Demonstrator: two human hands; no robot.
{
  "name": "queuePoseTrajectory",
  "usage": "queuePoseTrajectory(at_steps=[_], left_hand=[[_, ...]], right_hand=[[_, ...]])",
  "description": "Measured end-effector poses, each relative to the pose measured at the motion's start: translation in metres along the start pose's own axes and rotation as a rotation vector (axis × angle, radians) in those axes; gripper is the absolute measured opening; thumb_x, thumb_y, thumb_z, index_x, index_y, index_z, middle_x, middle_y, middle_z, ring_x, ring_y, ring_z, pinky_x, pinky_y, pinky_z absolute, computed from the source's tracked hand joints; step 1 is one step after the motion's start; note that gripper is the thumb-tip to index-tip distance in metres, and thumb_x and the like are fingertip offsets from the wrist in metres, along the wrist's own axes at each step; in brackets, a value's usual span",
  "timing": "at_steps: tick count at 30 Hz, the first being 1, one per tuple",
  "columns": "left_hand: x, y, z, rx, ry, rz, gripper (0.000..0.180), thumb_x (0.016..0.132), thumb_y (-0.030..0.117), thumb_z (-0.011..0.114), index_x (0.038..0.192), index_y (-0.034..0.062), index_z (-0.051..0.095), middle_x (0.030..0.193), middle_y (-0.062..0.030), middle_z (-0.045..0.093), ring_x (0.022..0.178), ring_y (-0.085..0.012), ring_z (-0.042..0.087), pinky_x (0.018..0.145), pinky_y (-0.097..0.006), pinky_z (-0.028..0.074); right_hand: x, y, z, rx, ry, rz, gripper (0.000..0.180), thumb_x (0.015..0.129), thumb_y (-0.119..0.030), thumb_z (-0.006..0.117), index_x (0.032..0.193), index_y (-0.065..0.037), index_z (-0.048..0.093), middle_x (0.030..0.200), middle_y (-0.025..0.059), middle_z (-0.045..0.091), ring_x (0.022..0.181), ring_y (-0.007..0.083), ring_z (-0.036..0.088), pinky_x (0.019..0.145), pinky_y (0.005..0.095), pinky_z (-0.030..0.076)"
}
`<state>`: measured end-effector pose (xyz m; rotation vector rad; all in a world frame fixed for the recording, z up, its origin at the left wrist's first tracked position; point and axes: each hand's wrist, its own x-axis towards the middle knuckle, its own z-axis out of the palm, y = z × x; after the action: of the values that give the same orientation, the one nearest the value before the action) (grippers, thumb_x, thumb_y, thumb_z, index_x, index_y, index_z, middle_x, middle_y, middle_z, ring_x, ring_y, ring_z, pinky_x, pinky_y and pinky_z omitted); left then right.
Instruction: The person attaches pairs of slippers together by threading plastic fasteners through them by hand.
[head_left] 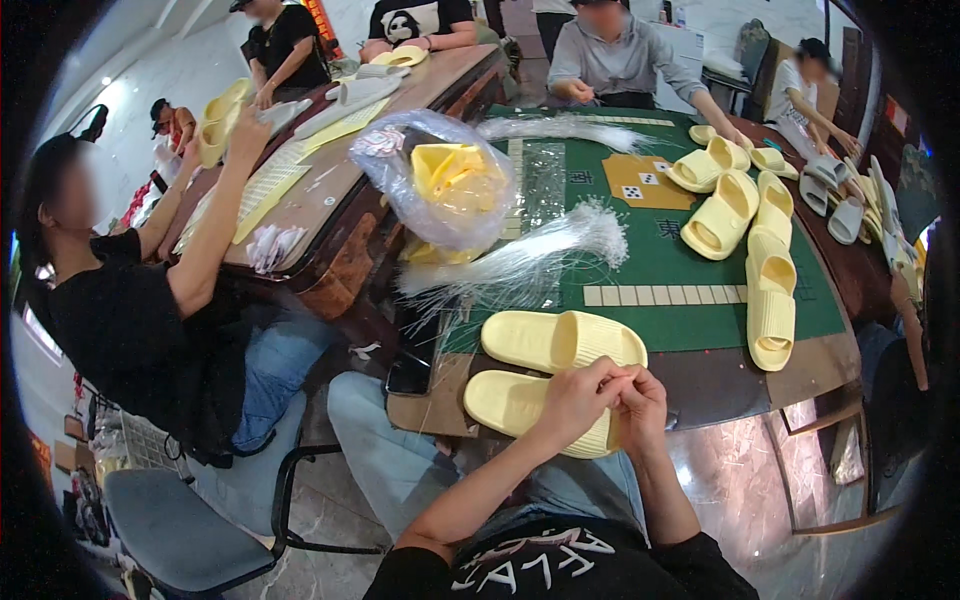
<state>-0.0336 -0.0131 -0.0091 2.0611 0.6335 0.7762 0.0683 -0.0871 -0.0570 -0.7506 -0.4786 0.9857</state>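
My left hand (577, 405) and my right hand (643, 402) meet with fingertips pinched together above the toe end of a pale yellow slide sandal (500, 398). Whatever sits between the fingers is too small or hidden to make out. That sandal lies at the near table edge, its strap partly covered by my hands. Just beyond it, a matching yellow slide sandal (525, 338) lies parallel, toe to the right. A bundle of thin clear plastic strands (560, 250) is spread on the table past the sandals.
Several yellow sandals (771, 310) line the right of the green table (680, 325). A clear bag (495, 205) holding yellow material stands left of centre. A dark phone (410, 365) lies at the near left edge. Co-workers sit around; one at left (130, 310) holds a yellow sandal.
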Motion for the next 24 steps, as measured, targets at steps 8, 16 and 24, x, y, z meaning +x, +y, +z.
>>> queuePoseTrajectory(at_steps=[8,16,24], left_hand=[[0.000,-0.001,-0.001,-0.088,-0.003,-0.039,0.017,0.086,0.023,0.059,0.083,0.0063,0.057,0.066,-0.0067,0.063,0.060,-0.0232,0.063,0.052,-0.035,0.048],[-0.004,-0.003,-0.002,-0.270,0.049,-0.084,0.011,0.085,0.010,0.059,0.087,-0.0008,0.057,0.067,-0.0103,0.063,0.057,-0.0178,0.063,0.051,-0.029,0.048],[-0.015,-0.012,-0.039,-0.055,0.253,0.035,0.019,0.091,0.005,0.047,0.104,-0.0030,0.058,0.099,-0.0141,0.063,0.088,-0.0190,0.062,0.075,-0.028,0.049]], right_hand=[[0.002,-0.006,0.000,-0.049,-0.018,0.018,0.007,0.088,-0.003,0.054,0.083,0.001,0.056,0.073,0.0055,0.059,0.064,0.0105,0.054,0.059,0.0219,0.044],[-0.005,-0.015,0.011,-0.295,-0.006,-0.048,0.005,0.086,-0.003,0.057,0.083,0.000,0.057,0.071,0.0030,0.059,0.062,0.0086,0.053,0.058,0.0203,0.043],[-0.003,-0.034,-0.011,-0.654,0.172,-0.170,0.002,0.083,-0.001,0.058,0.083,0.001,0.058,0.072,-0.0001,0.057,0.066,0.0061,0.053,0.061,0.0195,0.044]])
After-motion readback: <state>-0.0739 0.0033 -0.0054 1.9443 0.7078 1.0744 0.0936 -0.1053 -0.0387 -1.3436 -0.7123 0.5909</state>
